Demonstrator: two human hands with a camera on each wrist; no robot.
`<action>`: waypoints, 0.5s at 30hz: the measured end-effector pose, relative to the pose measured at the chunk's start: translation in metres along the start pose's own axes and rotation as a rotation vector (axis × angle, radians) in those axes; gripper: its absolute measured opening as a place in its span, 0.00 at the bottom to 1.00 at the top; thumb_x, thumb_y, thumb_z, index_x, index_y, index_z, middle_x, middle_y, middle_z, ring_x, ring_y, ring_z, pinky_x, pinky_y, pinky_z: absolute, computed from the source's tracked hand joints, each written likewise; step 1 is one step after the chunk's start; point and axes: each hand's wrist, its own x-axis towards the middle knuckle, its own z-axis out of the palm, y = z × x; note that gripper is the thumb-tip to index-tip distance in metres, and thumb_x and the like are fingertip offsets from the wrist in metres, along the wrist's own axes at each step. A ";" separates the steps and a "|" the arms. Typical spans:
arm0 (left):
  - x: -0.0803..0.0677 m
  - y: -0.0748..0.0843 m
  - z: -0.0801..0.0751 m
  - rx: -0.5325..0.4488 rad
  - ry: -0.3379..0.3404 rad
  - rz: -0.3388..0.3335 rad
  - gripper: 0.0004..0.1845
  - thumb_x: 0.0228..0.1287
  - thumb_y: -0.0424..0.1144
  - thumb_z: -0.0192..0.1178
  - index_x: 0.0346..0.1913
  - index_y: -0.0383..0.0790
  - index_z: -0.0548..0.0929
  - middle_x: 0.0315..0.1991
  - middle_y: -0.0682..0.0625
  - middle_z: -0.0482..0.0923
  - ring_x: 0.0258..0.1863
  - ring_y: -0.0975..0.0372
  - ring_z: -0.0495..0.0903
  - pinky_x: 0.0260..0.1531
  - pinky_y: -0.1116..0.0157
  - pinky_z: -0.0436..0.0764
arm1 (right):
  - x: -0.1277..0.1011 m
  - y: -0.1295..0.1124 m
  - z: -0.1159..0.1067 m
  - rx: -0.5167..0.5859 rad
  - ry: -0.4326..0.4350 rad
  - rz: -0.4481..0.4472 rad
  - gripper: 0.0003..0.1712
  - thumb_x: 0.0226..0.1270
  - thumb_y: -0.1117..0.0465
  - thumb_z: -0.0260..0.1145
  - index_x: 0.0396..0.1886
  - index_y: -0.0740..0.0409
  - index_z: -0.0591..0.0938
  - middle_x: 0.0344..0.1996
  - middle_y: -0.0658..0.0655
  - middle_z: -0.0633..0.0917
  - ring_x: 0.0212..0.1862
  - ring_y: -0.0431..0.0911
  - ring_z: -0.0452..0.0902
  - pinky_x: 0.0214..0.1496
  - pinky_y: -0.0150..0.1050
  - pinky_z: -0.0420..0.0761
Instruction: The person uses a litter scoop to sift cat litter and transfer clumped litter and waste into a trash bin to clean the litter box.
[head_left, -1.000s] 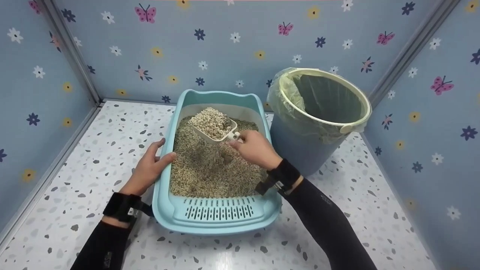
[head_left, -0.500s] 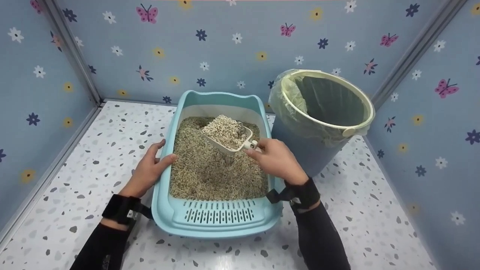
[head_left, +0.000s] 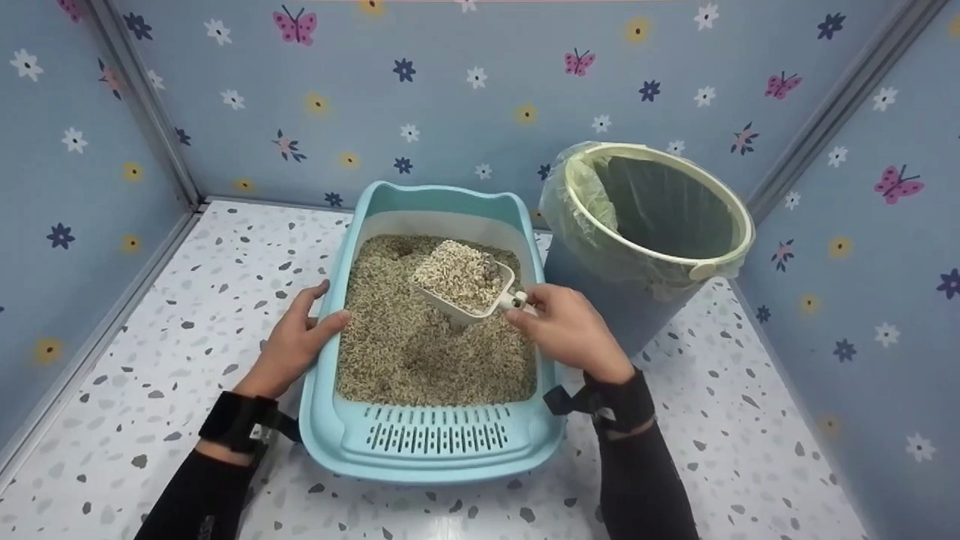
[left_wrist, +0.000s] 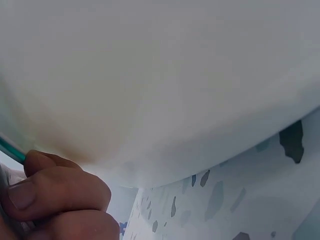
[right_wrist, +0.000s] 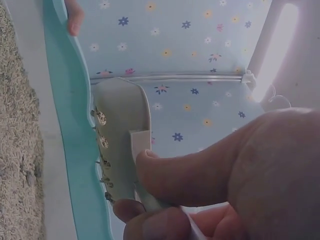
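Note:
A light blue litter box point(head_left: 431, 450) full of beige-grey litter point(head_left: 420, 352) sits on the speckled floor. My right hand point(head_left: 566, 330) grips the handle of a white scoop point(head_left: 461, 289), heaped with pale litter and held just above the litter on the box's right side. In the right wrist view my thumb and fingers point(right_wrist: 200, 175) curl round the scoop point(right_wrist: 122, 130) handle. My left hand point(head_left: 296, 337) holds the box's left rim, thumb over the edge. The left wrist view shows curled fingers point(left_wrist: 55, 195) against the box's pale wall point(left_wrist: 165, 85).
A blue bin point(head_left: 600, 289) with a cream rim and green liner stands just right of the box, its mouth open. Flowered blue walls close in on three sides. The terrazzo floor point(head_left: 187, 285) spreads left and right of the box.
The right hand has drawn the loaded scoop back from the far end of the box toward the right and nearer me. The left hand has stayed on the rim.

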 end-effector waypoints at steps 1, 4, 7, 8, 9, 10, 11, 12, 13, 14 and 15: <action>0.000 0.000 0.000 -0.001 0.001 0.001 0.45 0.86 0.53 0.61 0.91 0.40 0.52 0.51 0.26 0.87 0.42 0.50 0.92 0.42 0.59 0.93 | 0.000 0.001 -0.001 0.005 0.003 -0.004 0.13 0.79 0.49 0.74 0.36 0.49 0.86 0.24 0.48 0.76 0.27 0.46 0.71 0.35 0.46 0.76; 0.001 -0.001 0.001 -0.012 0.004 0.003 0.45 0.86 0.53 0.61 0.91 0.40 0.52 0.50 0.27 0.87 0.41 0.51 0.92 0.41 0.59 0.93 | 0.001 0.005 -0.006 0.008 0.010 -0.020 0.12 0.79 0.48 0.75 0.38 0.50 0.87 0.24 0.48 0.75 0.28 0.45 0.70 0.35 0.46 0.76; 0.000 -0.002 0.002 -0.026 0.011 0.003 0.45 0.86 0.52 0.61 0.91 0.40 0.52 0.49 0.27 0.87 0.40 0.52 0.92 0.40 0.59 0.93 | 0.000 0.009 -0.012 0.002 0.000 -0.035 0.14 0.78 0.46 0.75 0.38 0.51 0.87 0.23 0.47 0.72 0.27 0.45 0.70 0.35 0.46 0.76; 0.000 -0.002 0.002 -0.032 0.011 0.003 0.45 0.86 0.52 0.61 0.91 0.40 0.52 0.49 0.27 0.87 0.40 0.52 0.92 0.40 0.59 0.93 | -0.001 0.011 -0.015 -0.006 -0.003 -0.041 0.15 0.78 0.46 0.75 0.37 0.50 0.86 0.23 0.47 0.71 0.27 0.45 0.70 0.35 0.45 0.76; -0.001 -0.003 0.002 -0.034 0.011 0.003 0.45 0.86 0.51 0.61 0.91 0.40 0.52 0.49 0.27 0.87 0.40 0.53 0.92 0.40 0.58 0.93 | -0.002 0.013 -0.017 -0.010 -0.005 -0.049 0.15 0.78 0.46 0.75 0.37 0.50 0.86 0.22 0.46 0.71 0.27 0.45 0.70 0.34 0.45 0.76; -0.001 -0.003 0.003 -0.038 0.013 0.001 0.45 0.85 0.51 0.62 0.91 0.40 0.52 0.48 0.27 0.87 0.39 0.52 0.92 0.39 0.58 0.93 | -0.003 0.015 -0.020 -0.015 -0.004 -0.059 0.16 0.78 0.46 0.75 0.35 0.51 0.85 0.22 0.46 0.70 0.27 0.45 0.70 0.34 0.45 0.75; -0.001 -0.003 0.003 -0.043 0.014 0.001 0.44 0.85 0.51 0.62 0.91 0.40 0.53 0.48 0.26 0.87 0.38 0.52 0.92 0.39 0.57 0.93 | -0.005 0.017 -0.023 -0.021 0.000 -0.071 0.16 0.78 0.47 0.75 0.34 0.51 0.84 0.21 0.46 0.70 0.27 0.45 0.70 0.34 0.44 0.75; -0.001 -0.003 0.003 -0.047 0.013 0.000 0.44 0.85 0.51 0.62 0.91 0.40 0.53 0.48 0.26 0.87 0.39 0.52 0.92 0.39 0.57 0.93 | -0.006 0.019 -0.025 -0.028 0.005 -0.081 0.16 0.78 0.48 0.75 0.33 0.51 0.84 0.21 0.46 0.69 0.26 0.45 0.70 0.34 0.45 0.74; -0.001 -0.003 0.002 -0.046 0.010 0.000 0.44 0.85 0.51 0.62 0.91 0.40 0.53 0.49 0.27 0.87 0.40 0.52 0.92 0.40 0.57 0.93 | -0.007 0.020 -0.027 -0.035 0.014 -0.089 0.16 0.78 0.49 0.76 0.32 0.51 0.83 0.21 0.46 0.69 0.27 0.46 0.70 0.35 0.45 0.74; -0.001 -0.002 0.002 -0.044 0.010 0.001 0.44 0.85 0.51 0.62 0.91 0.40 0.53 0.49 0.26 0.87 0.40 0.52 0.92 0.39 0.57 0.93 | -0.008 0.020 -0.028 -0.039 0.020 -0.094 0.16 0.77 0.49 0.76 0.32 0.51 0.83 0.21 0.46 0.69 0.27 0.46 0.71 0.35 0.45 0.74; -0.001 -0.001 0.001 -0.043 0.007 0.002 0.44 0.86 0.51 0.62 0.91 0.40 0.52 0.49 0.26 0.87 0.40 0.51 0.92 0.40 0.57 0.93 | -0.007 0.020 -0.028 -0.043 0.025 -0.100 0.16 0.77 0.49 0.76 0.31 0.51 0.83 0.21 0.46 0.69 0.27 0.46 0.71 0.36 0.45 0.74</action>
